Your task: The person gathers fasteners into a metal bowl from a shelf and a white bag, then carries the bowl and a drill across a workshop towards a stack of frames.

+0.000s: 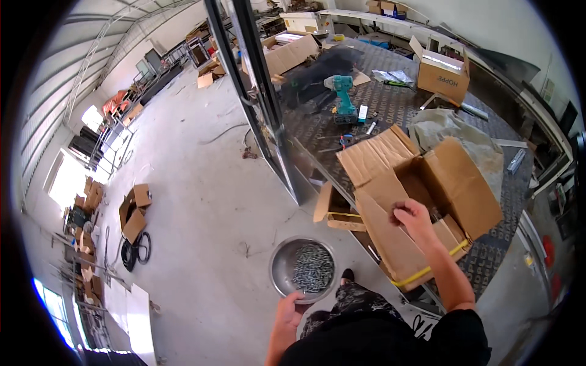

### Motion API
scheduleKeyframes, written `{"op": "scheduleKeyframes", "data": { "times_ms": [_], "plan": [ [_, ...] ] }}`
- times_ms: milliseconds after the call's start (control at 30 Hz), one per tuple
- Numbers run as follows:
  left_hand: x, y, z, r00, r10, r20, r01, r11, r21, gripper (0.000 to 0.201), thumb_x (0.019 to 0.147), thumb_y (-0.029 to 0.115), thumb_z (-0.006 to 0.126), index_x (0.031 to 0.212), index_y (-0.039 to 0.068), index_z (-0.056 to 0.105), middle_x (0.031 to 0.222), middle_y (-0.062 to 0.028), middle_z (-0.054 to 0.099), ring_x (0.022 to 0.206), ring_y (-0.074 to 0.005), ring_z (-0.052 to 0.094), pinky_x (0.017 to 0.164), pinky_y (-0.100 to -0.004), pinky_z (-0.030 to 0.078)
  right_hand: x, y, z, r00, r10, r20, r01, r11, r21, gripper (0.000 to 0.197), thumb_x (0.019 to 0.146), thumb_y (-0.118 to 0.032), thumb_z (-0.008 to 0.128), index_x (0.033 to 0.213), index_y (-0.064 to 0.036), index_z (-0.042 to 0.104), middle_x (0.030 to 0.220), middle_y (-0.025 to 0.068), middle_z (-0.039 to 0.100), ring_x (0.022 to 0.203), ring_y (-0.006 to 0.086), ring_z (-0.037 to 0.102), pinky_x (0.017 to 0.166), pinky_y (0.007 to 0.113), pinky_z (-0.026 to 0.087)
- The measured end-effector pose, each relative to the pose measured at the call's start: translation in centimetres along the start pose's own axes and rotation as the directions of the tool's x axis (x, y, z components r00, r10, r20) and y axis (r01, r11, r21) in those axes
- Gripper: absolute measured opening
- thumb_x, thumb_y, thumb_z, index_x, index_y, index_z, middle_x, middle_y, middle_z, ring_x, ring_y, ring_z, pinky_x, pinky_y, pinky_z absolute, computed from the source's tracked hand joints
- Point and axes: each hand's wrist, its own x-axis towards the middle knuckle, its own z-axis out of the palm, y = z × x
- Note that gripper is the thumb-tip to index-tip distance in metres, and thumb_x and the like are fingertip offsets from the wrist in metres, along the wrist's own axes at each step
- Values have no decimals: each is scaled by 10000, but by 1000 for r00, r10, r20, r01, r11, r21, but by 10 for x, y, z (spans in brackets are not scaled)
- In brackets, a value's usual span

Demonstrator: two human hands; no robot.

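Observation:
A round metal bowl (278, 276) holds a heap of small silvery screws (314, 268). My left hand (287, 312) is closed on the near rim of the bowl, which hangs in front of my legs. Over the open cardboard box (479, 195) on the table, my right hand (413, 218) has its fingers curled together. Whatever may be between those fingers is too small to make out. The box's flaps are spread out, and a yellow strap runs along its near edge. Most of the box's inside is in shadow.
A teal cordless drill (343, 97), a hacksaw (448, 104), a grey cloth (452, 131) and a smaller carton (444, 76) lie on the dark table. Upright metal profiles (256, 91) stand at its left edge. Another carton (135, 210) and a black coiled hose (135, 250) lie on the floor.

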Motion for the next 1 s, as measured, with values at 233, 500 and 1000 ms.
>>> {"op": "scheduleKeyframes", "data": {
  "times_ms": [233,500,1000],
  "plan": [
    [78,108,98,988,117,105,-142,950,277,254,697,-7,535,945,-66,527,836,-129,599,722,-227,612,628,-344,537,80,-29,79,889,138,436,-175,983,45,604,791,-145,647,1291,-7,339,1102,135,529,975,182,540,794,290,467],
    [187,211,240,714,-307,630,-310,668,677,554,748,269,668,1128,-75,459,995,-120,558,924,-171,547,774,-282,460,120,13,71,887,418,-196,-349,885,309,395,729,21,563,1112,14,466,938,72,588,827,168,589,687,304,510],
    [551,218,489,405,514,756,-914,200,353,361,656,246,769,842,-6,590,805,-80,596,762,-198,551,750,-336,425,55,-4,146,252,487,-836,52,856,514,333,667,50,551,998,41,513,888,102,604,750,180,596,688,296,499]
  ]
}}
